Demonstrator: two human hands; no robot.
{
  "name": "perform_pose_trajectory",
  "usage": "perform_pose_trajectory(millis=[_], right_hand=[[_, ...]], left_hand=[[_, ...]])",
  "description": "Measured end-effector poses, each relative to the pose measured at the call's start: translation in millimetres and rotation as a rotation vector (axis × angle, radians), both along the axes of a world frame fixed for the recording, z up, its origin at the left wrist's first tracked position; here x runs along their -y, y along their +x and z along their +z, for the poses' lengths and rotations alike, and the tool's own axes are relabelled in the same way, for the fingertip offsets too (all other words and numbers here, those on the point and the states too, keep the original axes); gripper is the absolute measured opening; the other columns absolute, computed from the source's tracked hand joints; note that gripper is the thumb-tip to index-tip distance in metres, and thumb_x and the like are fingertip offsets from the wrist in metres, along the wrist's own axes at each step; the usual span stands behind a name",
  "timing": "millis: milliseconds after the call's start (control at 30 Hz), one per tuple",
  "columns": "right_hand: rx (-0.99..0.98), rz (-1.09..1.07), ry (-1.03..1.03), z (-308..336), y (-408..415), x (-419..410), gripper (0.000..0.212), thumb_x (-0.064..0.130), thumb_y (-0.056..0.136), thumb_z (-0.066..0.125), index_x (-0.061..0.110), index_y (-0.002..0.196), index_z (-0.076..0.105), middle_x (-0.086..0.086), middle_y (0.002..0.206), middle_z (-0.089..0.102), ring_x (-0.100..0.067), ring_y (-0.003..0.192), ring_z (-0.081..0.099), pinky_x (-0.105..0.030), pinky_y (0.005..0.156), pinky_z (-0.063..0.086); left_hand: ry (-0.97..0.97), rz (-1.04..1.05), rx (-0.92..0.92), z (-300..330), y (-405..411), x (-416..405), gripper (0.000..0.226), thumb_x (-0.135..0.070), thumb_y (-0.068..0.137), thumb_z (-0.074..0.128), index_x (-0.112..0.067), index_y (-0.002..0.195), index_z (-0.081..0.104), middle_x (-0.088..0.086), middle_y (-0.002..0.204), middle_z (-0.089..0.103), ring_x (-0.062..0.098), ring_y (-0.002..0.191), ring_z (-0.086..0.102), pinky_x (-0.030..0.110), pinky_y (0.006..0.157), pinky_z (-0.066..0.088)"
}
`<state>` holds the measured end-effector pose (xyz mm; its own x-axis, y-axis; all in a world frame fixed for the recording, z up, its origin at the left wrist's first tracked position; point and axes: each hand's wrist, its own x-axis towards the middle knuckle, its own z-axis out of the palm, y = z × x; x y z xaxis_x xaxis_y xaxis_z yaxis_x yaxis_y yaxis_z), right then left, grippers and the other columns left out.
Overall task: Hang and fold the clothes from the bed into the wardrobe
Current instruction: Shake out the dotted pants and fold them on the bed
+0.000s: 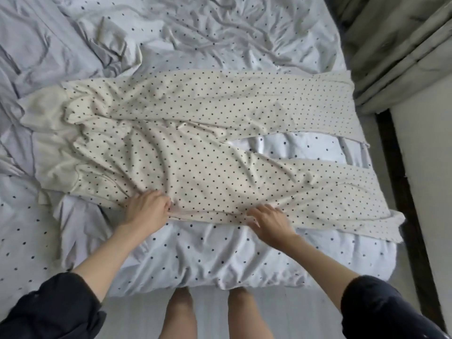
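A pair of cream trousers with black dots lies spread across the bed, waistband to the left and both legs reaching to the right, the ends hanging past the bed's edge. My left hand pinches the near edge of the trousers with curled fingers, around the hip. About a hand's width to its right, my right hand grips the same near edge, fingers bent into the cloth. The fabric between the hands is bunched into a small fold.
The bed is covered by a crumpled white duvet with dark dots. A plain pale-blue sheet lies rumpled at the far left. Grey curtains hang at the right, above a dark floor strip. My legs stand at the bed's near edge.
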<state>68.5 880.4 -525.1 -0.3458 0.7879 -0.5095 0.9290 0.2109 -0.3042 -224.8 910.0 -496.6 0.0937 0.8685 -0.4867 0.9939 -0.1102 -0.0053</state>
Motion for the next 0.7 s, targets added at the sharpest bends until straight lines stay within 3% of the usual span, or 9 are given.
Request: perform_pose_trajectory(millis=[167, 267, 367, 467, 533, 700], right_hand=[[-0.063, -0.224, 0.335, -0.5, 45.0, -41.5, 0.015, 0.012, 0.090, 0.059, 0.008, 0.101, 0.067, -0.012, 0.097, 0.067, -0.033, 0.089, 0.064, -0.044, 0.077, 0.050], [0.017, -0.332, 0.395, 6.0, 68.4, -80.5, 0.024, 0.012, 0.094, 0.050, 0.009, 0.115, 0.061, -0.013, 0.111, 0.062, -0.031, 0.098, 0.057, -0.044, 0.084, 0.044], [0.136, -0.448, 0.388, 3.5, 97.3, -119.1, 0.033, 0.013, 0.093, 0.048, 0.012, 0.126, 0.050, -0.012, 0.128, 0.050, -0.033, 0.116, 0.046, -0.044, 0.092, 0.037], [0.141, -0.541, 0.369, 0.1, 119.9, -147.3, 0.045, 0.010, 0.092, 0.047, 0.015, 0.136, 0.039, -0.011, 0.141, 0.041, -0.033, 0.127, 0.037, -0.045, 0.100, 0.032], [0.154, -0.586, 0.335, -8.6, 136.1, -161.3, 0.054, 0.009, 0.091, 0.045, 0.014, 0.142, 0.029, -0.010, 0.146, 0.034, -0.032, 0.131, 0.033, -0.046, 0.103, 0.030], [0.205, -0.551, 0.323, -32.5, 166.2, -191.7, 0.065, -0.005, 0.082, 0.043, 0.016, 0.141, 0.026, -0.008, 0.141, 0.034, -0.029, 0.130, 0.031, -0.050, 0.106, 0.030]], left_hand=[[0.273, -0.083, 0.217, 6.4, 46.6, -35.1, 0.022, -0.006, 0.085, 0.057, -0.009, 0.103, 0.068, 0.008, 0.099, 0.062, 0.027, 0.093, 0.056, 0.042, 0.080, 0.045], [0.365, -0.175, 0.289, 1.3, 83.9, -74.6, 0.030, 0.001, 0.078, 0.066, -0.006, 0.107, 0.067, 0.013, 0.103, 0.061, 0.032, 0.097, 0.057, 0.047, 0.083, 0.047], [0.385, -0.293, 0.323, -5.1, 127.6, -112.9, 0.044, -0.002, 0.076, 0.068, -0.010, 0.119, 0.062, 0.015, 0.123, 0.058, 0.035, 0.116, 0.053, 0.051, 0.095, 0.042], [0.262, -0.322, 0.293, -12.9, 160.6, -136.5, 0.053, -0.022, 0.095, 0.049, -0.023, 0.145, 0.034, 0.011, 0.155, 0.023, 0.029, 0.144, 0.017, 0.059, 0.111, 0.011], [0.186, -0.337, 0.235, -24.1, 180.1, -149.3, 0.056, -0.035, 0.099, 0.033, -0.030, 0.151, 0.011, 0.004, 0.160, -0.001, 0.024, 0.146, -0.007, 0.060, 0.111, -0.006], [0.092, -0.384, 0.162, -36.0, 218.1, -178.0, 0.057, -0.050, 0.098, 0.019, -0.038, 0.149, -0.005, -0.003, 0.157, -0.018, 0.022, 0.143, -0.021, 0.068, 0.106, -0.010]])
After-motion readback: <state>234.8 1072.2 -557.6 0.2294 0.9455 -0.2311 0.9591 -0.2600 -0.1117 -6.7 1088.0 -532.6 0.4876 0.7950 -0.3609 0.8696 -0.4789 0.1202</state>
